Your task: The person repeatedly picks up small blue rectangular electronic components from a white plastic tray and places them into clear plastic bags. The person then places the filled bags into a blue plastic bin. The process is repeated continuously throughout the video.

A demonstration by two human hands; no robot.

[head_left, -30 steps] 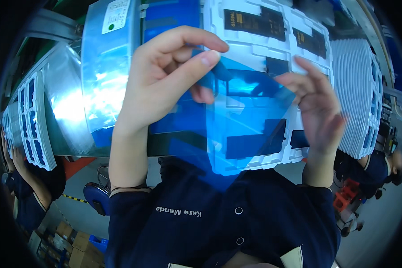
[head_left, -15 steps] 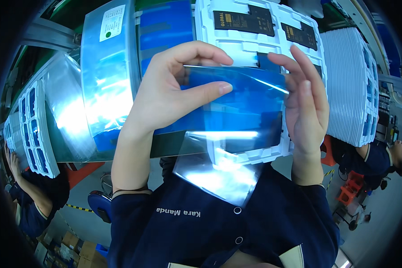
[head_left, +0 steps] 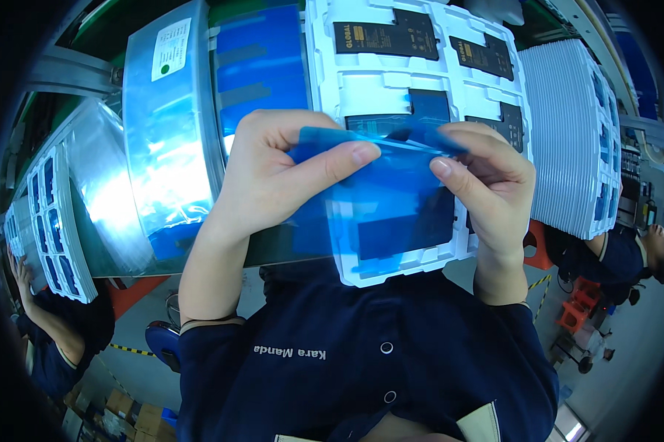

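A thin, see-through blue plastic film [head_left: 391,180] hangs between my hands. My left hand [head_left: 273,173] pinches its upper left edge, thumb on the near side. At the upper right corner my right hand [head_left: 490,180] grips it between thumb and bent fingers. The film's top edge is folded or doubled, and whether it is one sheet or several layers I cannot tell. Under it lies a white moulded tray [head_left: 344,276] with black flat phone batteries [head_left: 386,35] in its pockets. Some nearer batteries show dimly through the film.
Left of the tray lie blue film sheets [head_left: 262,48] and a labelled stack in clear plastic [head_left: 166,132]. Stacked white trays [head_left: 568,140] stand at the right, with more trays [head_left: 67,228] at far left. Other people sit at both sides.
My right hand has gone from spread fingers to a pinch on the film. The shiny clear sheet that hung below no longer shows. My left hand has dropped slightly, still pinching.
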